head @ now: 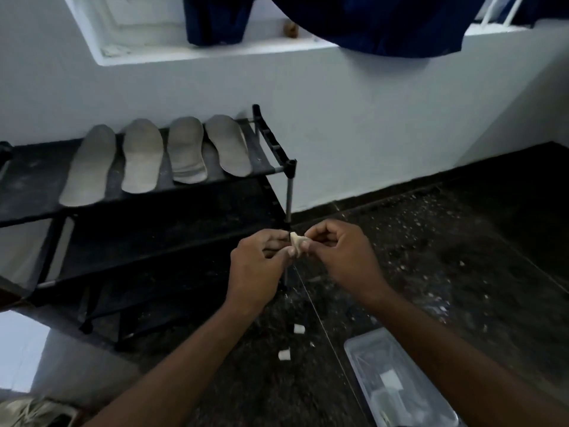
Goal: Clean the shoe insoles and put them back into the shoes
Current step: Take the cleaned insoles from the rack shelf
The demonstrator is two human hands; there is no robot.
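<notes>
On the rack (34,180), insoles (142,155) lie beyond left hand (255,268) and right hand (341,257), both pinching a scrap (297,241)

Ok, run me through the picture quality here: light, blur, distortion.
Head view: dim, bluish light; the four insoles on the shoe rack read fairly sharp; wide-angle bend curves the wall ledge; the left hand and right hand pinch a small pale piece too soft to identify; the clear tray smears at the lower edge.
</notes>
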